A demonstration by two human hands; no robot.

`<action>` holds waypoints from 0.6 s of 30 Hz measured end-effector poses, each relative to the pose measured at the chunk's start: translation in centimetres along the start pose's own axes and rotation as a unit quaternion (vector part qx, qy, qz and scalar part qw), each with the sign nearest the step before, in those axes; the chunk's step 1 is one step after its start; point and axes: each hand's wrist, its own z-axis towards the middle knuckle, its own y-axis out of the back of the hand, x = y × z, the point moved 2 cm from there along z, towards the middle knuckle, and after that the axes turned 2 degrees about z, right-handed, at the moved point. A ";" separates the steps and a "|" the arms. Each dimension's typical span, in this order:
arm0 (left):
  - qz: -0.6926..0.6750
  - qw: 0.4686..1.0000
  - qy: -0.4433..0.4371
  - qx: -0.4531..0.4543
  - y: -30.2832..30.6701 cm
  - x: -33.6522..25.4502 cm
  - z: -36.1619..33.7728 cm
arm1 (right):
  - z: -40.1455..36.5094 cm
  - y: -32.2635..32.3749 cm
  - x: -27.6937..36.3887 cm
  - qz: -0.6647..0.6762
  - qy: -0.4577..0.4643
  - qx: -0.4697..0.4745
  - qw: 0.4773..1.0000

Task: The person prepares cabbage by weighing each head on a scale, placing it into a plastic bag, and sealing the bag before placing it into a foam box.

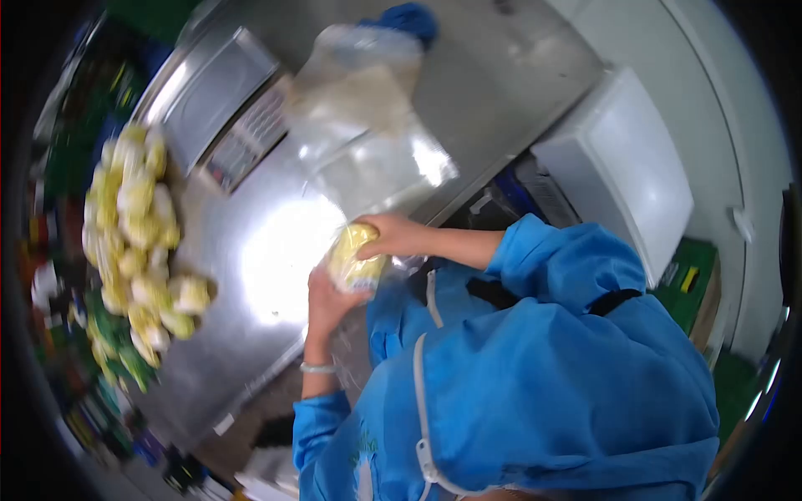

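Pale yellow, a cabbage (347, 257) in clear plastic film (404, 267) is showing between the person's two hands, in front of the body and over the near edge of the steel table; whether it is touching the metal, I cannot tell. A whitish patch with bluish marks is sitting low on the wrapping, too blurred to read. The left hand (328, 294) is gripping the cabbage from its lower left side, with fingers curling underneath, and a pale bracelet (318, 367) is circling that wrist. The right hand (391, 236) is closing on the upper side, its thumb pressing across the film. Loose plastic is wrinkling beside the cabbage, near the blue clothing (535, 359), where a white strap (421, 376) is running down the front.

Just beyond the hands, flat clear bags (376, 167) are lying on the steel table (251, 326), with a blue cloth (409, 18) bunching at their far end. A scale (219, 104) is standing next to the bags, its keypad facing the person. Farther left, pale cabbages (134, 221) are forming a long heap, and leafy green vegetables (125, 355) are lying against its near end. Off to the right, a white box (622, 163) is standing beside the table, near a green crate (687, 280).
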 end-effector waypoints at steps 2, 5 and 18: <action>-0.165 0.981 0.068 0.072 0.2 -3.2 1.6 | -1.8 3.3 1.3 0.187 -0.086 0.006 0.979; -0.399 0.907 0.139 0.000 -1.4 -8.4 4.0 | -7.1 8.7 4.3 0.444 0.026 0.018 0.896; 0.099 0.966 -0.171 0.168 -37.3 -29.7 22.2 | -40.5 32.6 -7.9 0.410 0.185 -0.586 0.673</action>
